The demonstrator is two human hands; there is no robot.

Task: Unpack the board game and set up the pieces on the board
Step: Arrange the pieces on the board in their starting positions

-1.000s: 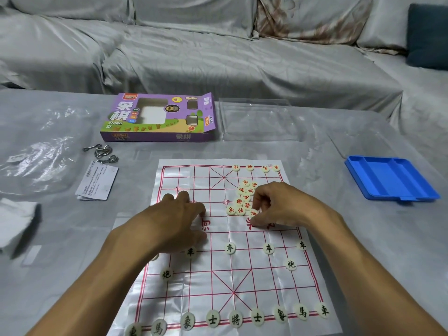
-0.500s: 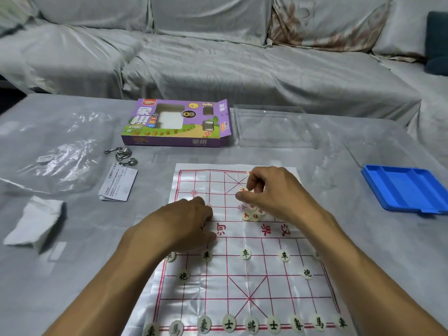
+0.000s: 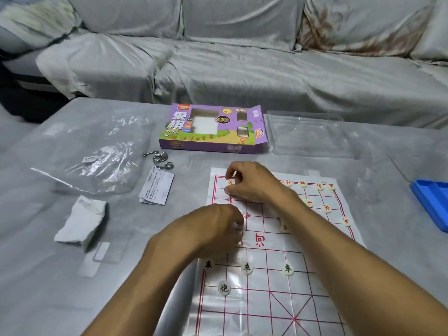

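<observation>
Right hand [image 3: 249, 183] is up at the board's [image 3: 271, 241] far-left corner, fingertips curled, seemingly pinching a red piece [image 3: 230, 182] — grip partly hidden. Left hand [image 3: 213, 229] presses curled fingers near the left edge, holding the sheet flat. Pieces look light, slick, hard: pinch them by the rim. The thin board could slide. Box [image 3: 213, 128] sits beyond.
</observation>
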